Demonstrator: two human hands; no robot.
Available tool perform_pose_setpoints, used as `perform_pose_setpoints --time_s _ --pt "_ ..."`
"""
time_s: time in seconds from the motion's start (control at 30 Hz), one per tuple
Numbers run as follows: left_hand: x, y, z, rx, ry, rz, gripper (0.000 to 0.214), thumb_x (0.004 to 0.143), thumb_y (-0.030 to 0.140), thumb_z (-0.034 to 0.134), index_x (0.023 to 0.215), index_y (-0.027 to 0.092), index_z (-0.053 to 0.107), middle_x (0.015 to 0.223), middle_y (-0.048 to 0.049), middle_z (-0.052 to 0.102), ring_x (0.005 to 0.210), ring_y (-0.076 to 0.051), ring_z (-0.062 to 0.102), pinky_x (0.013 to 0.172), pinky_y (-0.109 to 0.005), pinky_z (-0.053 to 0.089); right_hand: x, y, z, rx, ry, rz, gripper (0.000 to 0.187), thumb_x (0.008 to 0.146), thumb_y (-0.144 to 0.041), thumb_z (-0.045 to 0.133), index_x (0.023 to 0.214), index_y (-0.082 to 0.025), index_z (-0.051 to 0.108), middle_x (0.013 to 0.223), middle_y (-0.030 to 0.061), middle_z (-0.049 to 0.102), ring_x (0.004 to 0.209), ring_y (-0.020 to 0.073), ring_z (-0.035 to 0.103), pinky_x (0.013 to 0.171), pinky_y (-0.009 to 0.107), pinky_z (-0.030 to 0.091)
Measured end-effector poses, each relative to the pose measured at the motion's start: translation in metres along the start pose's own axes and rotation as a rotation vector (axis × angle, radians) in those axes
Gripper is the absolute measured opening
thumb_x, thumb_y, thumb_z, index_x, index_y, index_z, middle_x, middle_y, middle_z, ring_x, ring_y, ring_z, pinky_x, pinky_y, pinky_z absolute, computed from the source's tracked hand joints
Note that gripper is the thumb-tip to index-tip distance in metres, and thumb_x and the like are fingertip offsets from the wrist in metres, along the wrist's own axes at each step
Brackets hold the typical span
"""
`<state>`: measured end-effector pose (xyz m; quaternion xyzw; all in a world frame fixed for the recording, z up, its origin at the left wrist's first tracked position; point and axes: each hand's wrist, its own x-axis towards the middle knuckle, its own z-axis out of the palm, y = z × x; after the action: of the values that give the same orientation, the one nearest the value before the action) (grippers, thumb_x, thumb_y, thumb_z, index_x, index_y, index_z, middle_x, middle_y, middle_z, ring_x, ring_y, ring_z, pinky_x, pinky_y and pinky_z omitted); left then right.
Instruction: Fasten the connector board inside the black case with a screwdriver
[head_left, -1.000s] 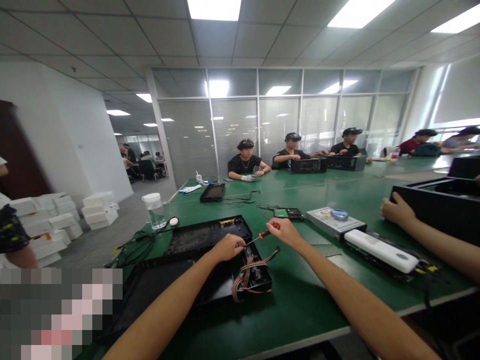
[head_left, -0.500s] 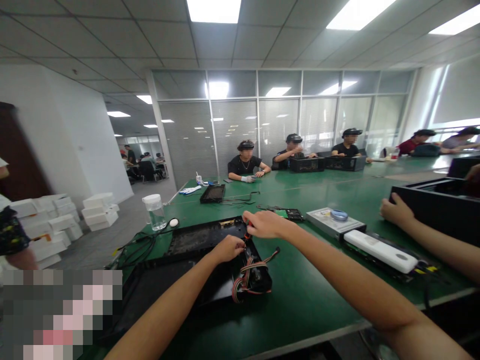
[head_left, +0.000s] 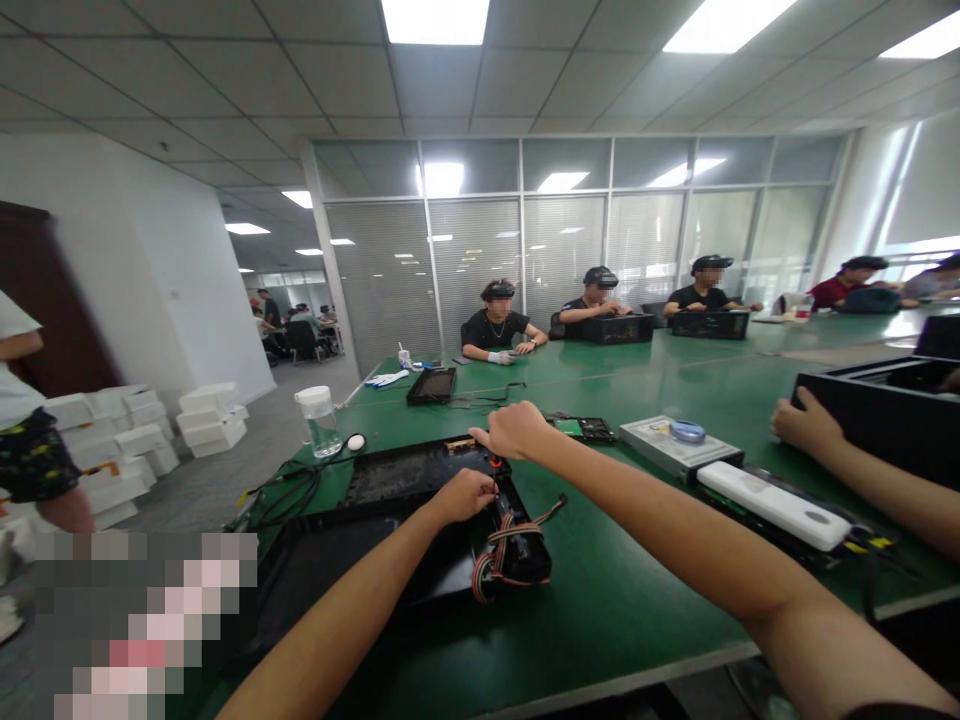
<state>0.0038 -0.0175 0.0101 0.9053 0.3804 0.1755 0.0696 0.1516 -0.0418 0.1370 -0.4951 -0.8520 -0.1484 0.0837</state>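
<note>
My right hand [head_left: 517,430] is closed over the top of a screwdriver [head_left: 496,463], of which a small orange-red part shows below the fist. Just under it, my left hand [head_left: 466,495] pinches near the lower end of the screwdriver; its fingertips cover the tip. Both hands work at the edge of a black computer case part [head_left: 420,560] lying flat on the green table. A bundle of striped wires [head_left: 504,540] is looped around a black piece at that part's right corner. Behind lies another black panel [head_left: 401,475].
A clear jar with a white lid [head_left: 319,420] and black cables [head_left: 289,480] are on the left. To the right are a silver drive [head_left: 660,445], a white elongated device [head_left: 772,503] and a co-worker's hand [head_left: 810,425] on a black case [head_left: 877,420]. Other people sit across the table.
My right hand has turned and risen slightly over the screwdriver. My left hand stays in its pinch. The view has shifted a little left, and a person at the far left has come further into view.
</note>
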Motion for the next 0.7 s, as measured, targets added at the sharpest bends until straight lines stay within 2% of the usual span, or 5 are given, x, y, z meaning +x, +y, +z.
perform_pose_setpoints --time_s 0.13,0.33,0.47,0.6,0.7 --pt "-0.001 0.001 -0.003 0.002 -0.010 -0.002 0.012 0.075 0.016 0.053 0.079 0.015 0.064 0.066 0.0006 0.061 0.059 -0.010 0.053 0.058 -0.019 0.037 0.000 0.004 -0.001 0.027 -0.037 -0.096 0.052 0.084 -0.052 0.030 0.095 -0.011 0.060 0.088 0.0187 0.065 0.080 0.0276 0.061 0.066 0.034 0.040" --pt "-0.005 0.000 -0.004 0.032 0.028 0.032 0.013 0.075 0.015 0.052 0.083 0.015 0.063 0.071 -0.0006 0.062 0.064 -0.011 0.054 0.062 -0.020 0.039 -0.021 0.026 0.024 0.168 0.143 0.027 0.062 0.083 -0.060 0.022 0.074 -0.015 0.063 0.076 0.0150 0.064 0.078 0.0242 0.059 0.069 0.032 0.038" --pt "-0.008 0.001 -0.004 0.065 0.045 0.108 0.016 0.078 0.015 0.050 0.087 0.016 0.063 0.081 -0.0029 0.064 0.074 -0.013 0.056 0.072 -0.022 0.040 -0.050 0.066 0.080 0.638 0.276 0.060 0.054 0.084 -0.057 0.025 0.067 -0.017 0.059 0.059 0.0038 0.058 0.059 0.0161 0.055 0.060 0.027 0.039" --pt "-0.005 0.001 -0.013 0.071 0.084 0.156 0.020 0.083 0.017 0.044 0.089 0.016 0.064 0.090 -0.0046 0.064 0.084 -0.014 0.056 0.080 -0.023 0.039 -0.060 0.104 0.130 1.280 0.332 0.354 0.052 0.078 -0.063 0.029 0.071 -0.017 0.054 0.044 -0.0045 0.040 0.035 0.0105 0.037 0.038 0.024 0.034" --pt "-0.003 -0.002 -0.030 0.081 0.065 0.172 0.019 0.082 0.018 0.047 0.088 0.016 0.065 0.090 -0.0044 0.065 0.084 -0.014 0.057 0.080 -0.022 0.039 -0.056 0.112 0.144 1.636 0.476 0.494 0.046 0.076 -0.063 0.036 0.070 -0.019 0.048 0.048 -0.0037 0.041 0.038 0.0099 0.039 0.040 0.025 0.040"
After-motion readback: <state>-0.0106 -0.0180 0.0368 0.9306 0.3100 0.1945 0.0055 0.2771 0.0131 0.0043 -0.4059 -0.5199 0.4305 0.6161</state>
